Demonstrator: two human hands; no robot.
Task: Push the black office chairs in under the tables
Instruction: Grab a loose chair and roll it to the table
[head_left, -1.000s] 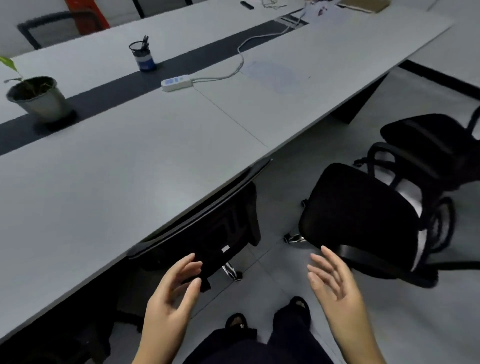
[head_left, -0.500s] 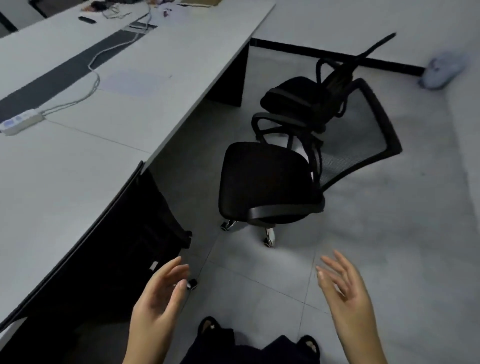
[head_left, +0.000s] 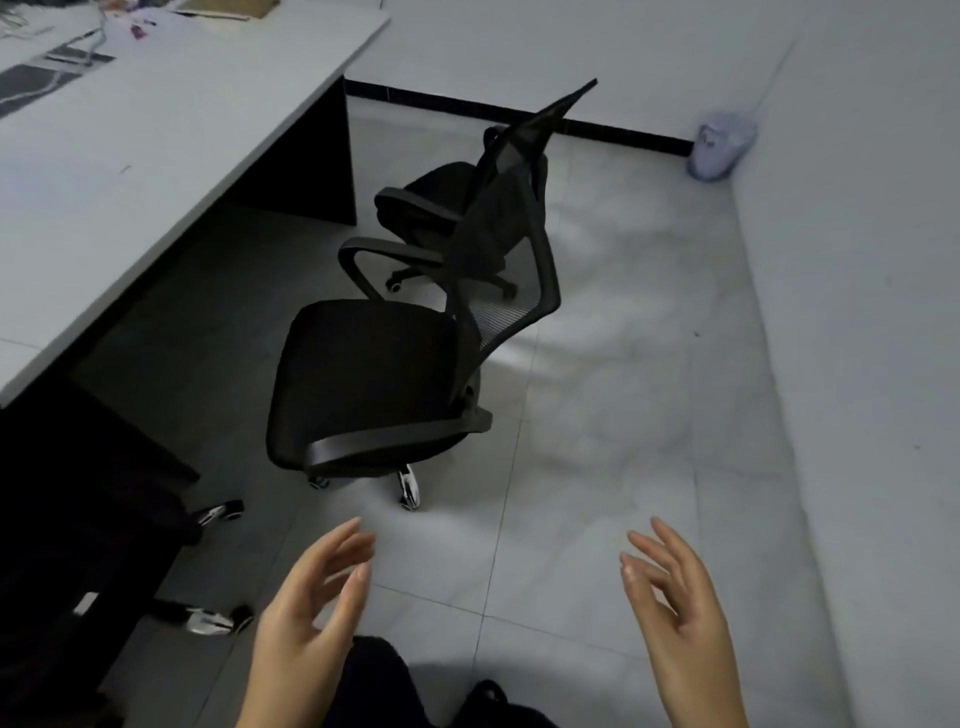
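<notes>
Left hand (head_left: 304, 618) and right hand (head_left: 680, 608) both open with an empty grip, held low over the floor (head_left: 623, 415), near black chair (head_left: 363, 379) standing clear of the bench (head_left: 156, 145), second chair (head_left: 447, 208) behind it.

bare left hand (head_left: 306, 618) hovering low, palm inward, fingers spread | bare right hand (head_left: 675, 613) hovering alongside, palm inward, fingers loosely apart, gripping nothing
</notes>
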